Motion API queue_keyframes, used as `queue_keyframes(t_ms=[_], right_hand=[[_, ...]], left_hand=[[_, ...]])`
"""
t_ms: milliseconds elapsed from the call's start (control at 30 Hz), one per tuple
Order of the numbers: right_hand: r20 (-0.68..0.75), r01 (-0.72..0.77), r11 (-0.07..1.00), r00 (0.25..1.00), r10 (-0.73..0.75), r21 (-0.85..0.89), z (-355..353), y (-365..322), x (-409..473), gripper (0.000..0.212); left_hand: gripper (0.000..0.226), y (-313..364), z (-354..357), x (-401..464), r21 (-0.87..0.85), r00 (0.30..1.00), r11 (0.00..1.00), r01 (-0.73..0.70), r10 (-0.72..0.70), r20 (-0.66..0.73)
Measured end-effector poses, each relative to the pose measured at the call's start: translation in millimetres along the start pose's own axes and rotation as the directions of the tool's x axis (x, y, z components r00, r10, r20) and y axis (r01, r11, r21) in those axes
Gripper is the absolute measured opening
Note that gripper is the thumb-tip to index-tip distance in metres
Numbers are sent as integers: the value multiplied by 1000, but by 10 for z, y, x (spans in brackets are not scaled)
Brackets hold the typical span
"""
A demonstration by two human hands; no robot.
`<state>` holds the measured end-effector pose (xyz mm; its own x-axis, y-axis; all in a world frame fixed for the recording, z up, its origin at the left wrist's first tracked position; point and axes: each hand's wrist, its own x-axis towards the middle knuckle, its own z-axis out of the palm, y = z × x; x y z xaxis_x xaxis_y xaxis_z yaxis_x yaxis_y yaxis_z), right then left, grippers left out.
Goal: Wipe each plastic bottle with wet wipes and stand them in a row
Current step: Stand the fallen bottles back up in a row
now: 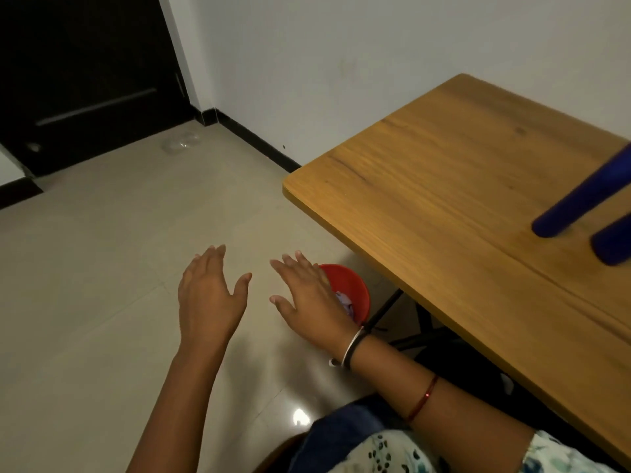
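Two dark blue plastic bottles stand on the wooden table (426,172) at the right edge of the view, one (580,196) behind the other (614,240), both cut off by the frame. My left hand (208,298) and my right hand (307,298) hover side by side over the floor to the left of the table, palms down, fingers spread, holding nothing. My right hand partly covers a red bin (351,291) on the floor, with crumpled pale wipes (345,302) inside it. No wipe pack is in sight.
The table's near-left corner juts out just above the bin, with black table legs (386,312) beneath. A dark door (85,80) and a white wall with black skirting lie beyond. A clear plastic piece (181,143) lies on the tiled floor near the door.
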<state>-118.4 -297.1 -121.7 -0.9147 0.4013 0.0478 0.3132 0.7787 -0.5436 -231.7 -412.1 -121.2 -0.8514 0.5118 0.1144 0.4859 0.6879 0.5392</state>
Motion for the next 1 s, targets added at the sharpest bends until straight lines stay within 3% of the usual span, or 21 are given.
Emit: queue_keyframes(t_ms=[133,367,533,767,1000], right_hand=[[-156,123,992,980,-122,-1,-449,-172,-233,53],[-376,217,976,906,-191,27,-1306,-294,-640,46],[-473,117,991,871,-131,-59,-1942,-57,-1015,42],[-515,-91,987,857,10,-133,-2495,420,-1450,41],[-531,-182,960,846,44,-210,-2874,643,-1629,35]], left_hand=[[59,312,-268,-197,-58,993,993,-103,99,-64],[55,1090,-608,-381,-130,938,937,-324,302,-168],[51,1738,-523,-360,-168,872,858,-486,464,-155],[53,2664,-115,-340,-179,778,768,-615,628,17],[53,3043,459,-309,-102,735,756,-647,654,180]])
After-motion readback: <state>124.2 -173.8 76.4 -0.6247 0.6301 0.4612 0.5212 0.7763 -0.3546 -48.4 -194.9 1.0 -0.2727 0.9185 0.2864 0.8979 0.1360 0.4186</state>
